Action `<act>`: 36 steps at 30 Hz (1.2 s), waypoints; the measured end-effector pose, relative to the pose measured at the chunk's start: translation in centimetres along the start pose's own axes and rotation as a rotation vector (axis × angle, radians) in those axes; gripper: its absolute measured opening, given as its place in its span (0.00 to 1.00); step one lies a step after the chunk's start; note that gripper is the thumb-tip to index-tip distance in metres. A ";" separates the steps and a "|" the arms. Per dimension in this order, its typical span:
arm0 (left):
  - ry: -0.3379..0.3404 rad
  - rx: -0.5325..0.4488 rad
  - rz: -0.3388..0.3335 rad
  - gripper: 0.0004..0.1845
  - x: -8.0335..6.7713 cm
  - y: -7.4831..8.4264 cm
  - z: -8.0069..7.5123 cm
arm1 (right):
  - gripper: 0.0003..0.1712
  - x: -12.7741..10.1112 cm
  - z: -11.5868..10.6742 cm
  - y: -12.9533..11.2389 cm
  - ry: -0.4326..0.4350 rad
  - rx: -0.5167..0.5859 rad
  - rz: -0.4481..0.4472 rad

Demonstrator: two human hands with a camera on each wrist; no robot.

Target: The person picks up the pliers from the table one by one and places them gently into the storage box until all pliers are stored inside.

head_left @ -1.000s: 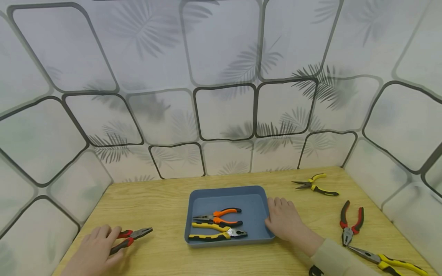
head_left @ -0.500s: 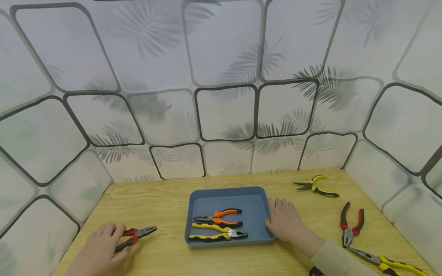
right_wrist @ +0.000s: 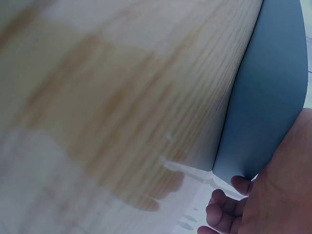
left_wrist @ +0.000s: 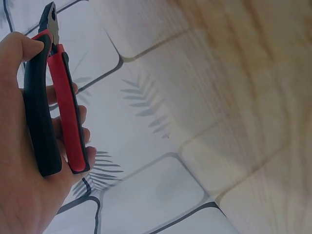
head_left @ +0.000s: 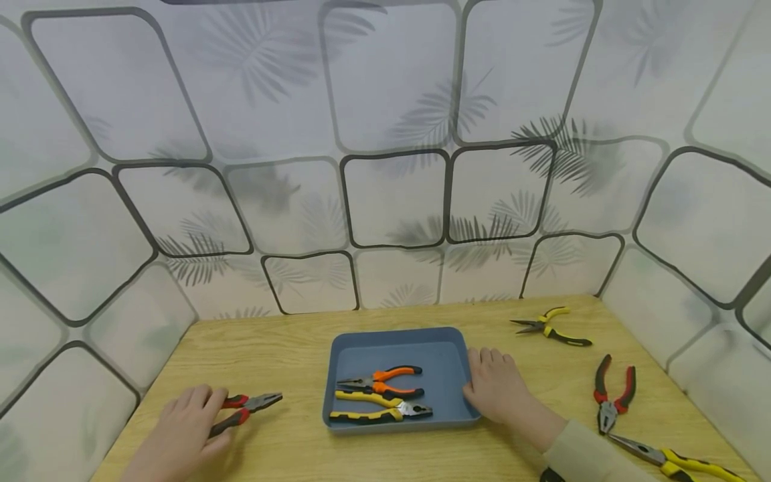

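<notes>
left hand (head_left: pixel 183 432) is gripping the red-black pliers (head_left: pixel 245 408), fingers curled round the handles, at about 9 o'clock of the blue tray (head_left: pixel 448 420). right hand (head_left: pixel 495 390) is resting flat on the tray's 3 o'clock rim, fingers together. a loose grip could let the pliers slip onto the table (head_left: pixel 283 348).

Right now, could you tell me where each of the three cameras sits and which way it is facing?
Head: worn on the head, looks forward and down over the wooden table toward the patterned wall; shows both hands and a sleeve.
Left wrist: on the left wrist, looks along the left hand, which grips the red and black pliers.
Right wrist: on the right wrist, looks past the right hand at the blue tray wall.
Shared: head and left wrist both show the pliers; head and right wrist both show the tray.
</notes>
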State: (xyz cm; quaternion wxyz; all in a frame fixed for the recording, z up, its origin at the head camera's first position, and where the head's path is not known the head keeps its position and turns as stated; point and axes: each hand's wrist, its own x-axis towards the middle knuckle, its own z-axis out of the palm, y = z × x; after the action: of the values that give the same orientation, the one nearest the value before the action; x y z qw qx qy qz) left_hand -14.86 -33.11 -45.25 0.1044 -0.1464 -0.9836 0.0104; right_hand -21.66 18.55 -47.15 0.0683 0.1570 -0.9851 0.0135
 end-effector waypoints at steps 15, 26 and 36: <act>0.012 0.029 0.045 0.22 0.8 1.2 -0.7 | 0.21 -0.1 0.2 0.2 0.021 0.001 -0.012; 0.029 0.028 0.073 0.22 1.4 2.1 -1.0 | 0.22 -0.3 0.8 0.3 0.122 -0.011 -0.050; -0.007 -0.016 0.078 0.22 2.1 2.9 -1.3 | 0.24 -0.2 0.3 0.1 0.069 -0.025 -0.034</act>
State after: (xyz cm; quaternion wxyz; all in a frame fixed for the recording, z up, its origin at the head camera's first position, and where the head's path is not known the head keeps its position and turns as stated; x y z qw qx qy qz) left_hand -15.74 -29.68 -43.70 0.0993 -0.1855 -0.9776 0.0074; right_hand -21.58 18.68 -47.46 0.1045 0.1723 -0.9795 0.0056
